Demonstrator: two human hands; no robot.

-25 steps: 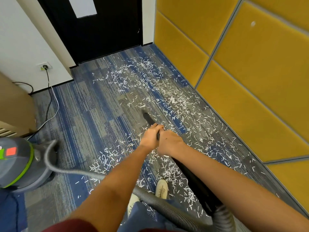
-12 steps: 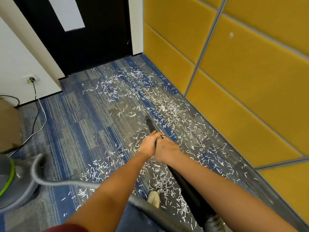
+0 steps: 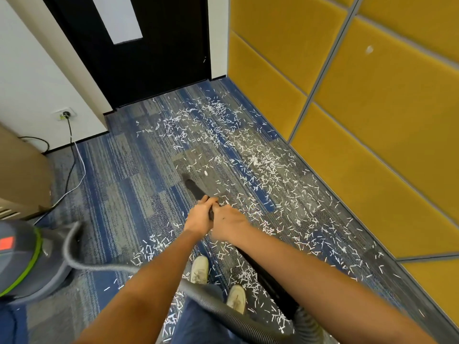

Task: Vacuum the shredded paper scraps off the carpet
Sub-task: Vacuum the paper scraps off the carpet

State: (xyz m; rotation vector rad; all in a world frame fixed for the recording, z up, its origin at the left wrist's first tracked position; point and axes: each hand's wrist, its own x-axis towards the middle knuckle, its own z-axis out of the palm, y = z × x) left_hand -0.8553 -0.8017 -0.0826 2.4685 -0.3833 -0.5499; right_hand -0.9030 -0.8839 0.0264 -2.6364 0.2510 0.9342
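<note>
Vacuuming, early stage | I hold the black wand (image 3: 195, 189) with left hand (image 3: 200, 217) and right hand (image 3: 229, 223) curled round it | paper scraps (image 3: 260, 162) litter carpet (image 3: 129, 175) from 12 to 5 o'clock of nozzle | most left, I judge

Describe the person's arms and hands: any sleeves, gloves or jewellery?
The left hand and right hand are bare: no gloves, no rings visible. The left forearm and right forearm are bare too, with no watch or bracelet; no sleeve shows in this view.
</note>
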